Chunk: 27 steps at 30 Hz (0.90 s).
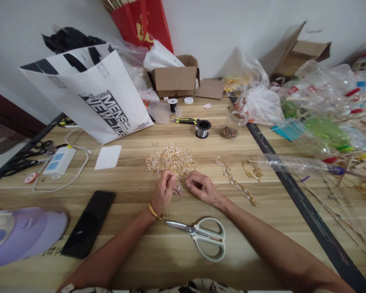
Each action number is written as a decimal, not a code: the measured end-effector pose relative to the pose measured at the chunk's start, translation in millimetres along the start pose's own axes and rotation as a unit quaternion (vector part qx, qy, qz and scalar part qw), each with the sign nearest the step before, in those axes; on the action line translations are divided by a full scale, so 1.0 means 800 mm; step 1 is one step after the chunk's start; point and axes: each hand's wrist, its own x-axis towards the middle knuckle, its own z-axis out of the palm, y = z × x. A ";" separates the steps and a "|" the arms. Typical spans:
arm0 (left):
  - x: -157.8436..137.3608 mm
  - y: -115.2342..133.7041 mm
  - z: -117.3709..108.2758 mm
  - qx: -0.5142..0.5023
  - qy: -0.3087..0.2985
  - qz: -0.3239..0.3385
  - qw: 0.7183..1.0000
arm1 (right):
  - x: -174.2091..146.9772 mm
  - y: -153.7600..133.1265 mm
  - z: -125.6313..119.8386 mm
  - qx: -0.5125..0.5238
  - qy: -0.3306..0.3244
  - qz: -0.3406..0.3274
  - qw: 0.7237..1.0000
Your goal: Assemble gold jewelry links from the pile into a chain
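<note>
A loose pile of small gold and clear beads (172, 158) lies on the wooden table just beyond my hands. At the near edge of the pile, my left hand (164, 190) is closed in a pinch, and a faint thin strand trails below it. What sits between those fingers is too small to name. My right hand (203, 188) rests close by on the right, its fingers curled together at the beads; anything inside them is hidden. White-handled scissors (201, 235) lie in front of my wrists, blades pointing left. Strung gold and clear bead chains (236, 181) lie right of my right hand.
Behind the beads stand a wire spool (203, 129) and a glass jar (232, 126). Leftward are a black phone (88, 224), a white power strip (59, 160) and a large white paper bag (91, 97). Clear plastic bottles (326, 87) and thin sticks crowd the right side.
</note>
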 end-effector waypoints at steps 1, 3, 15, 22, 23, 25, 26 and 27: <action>0.000 -0.001 0.000 -0.003 0.004 0.000 1.000 | 0.000 0.001 0.000 -0.002 0.000 -0.002 1.000; 0.001 -0.001 0.000 -0.019 0.013 -0.001 1.000 | 0.000 0.001 0.001 -0.002 -0.001 -0.006 1.000; 0.013 -0.006 -0.010 -0.140 0.009 -0.089 0.986 | 0.000 0.000 0.000 0.013 -0.011 -0.009 1.000; 0.016 -0.009 -0.013 -0.169 -0.046 -0.086 0.981 | -0.005 -0.003 0.001 -0.049 -0.006 -0.044 0.998; 0.016 -0.009 -0.014 -0.154 -0.049 -0.080 0.984 | -0.007 -0.004 0.001 -0.077 -0.004 -0.055 0.996; 0.015 -0.008 -0.013 -0.119 -0.051 -0.070 0.989 | -0.012 -0.004 0.003 -0.150 -0.006 -0.080 0.986; 0.015 -0.007 -0.013 -0.103 -0.051 -0.068 0.991 | -0.014 -0.003 0.003 -0.188 -0.009 -0.094 0.978; 0.014 -0.006 -0.012 -0.089 -0.049 -0.068 0.993 | -0.016 -0.003 0.004 -0.221 -0.012 -0.107 0.969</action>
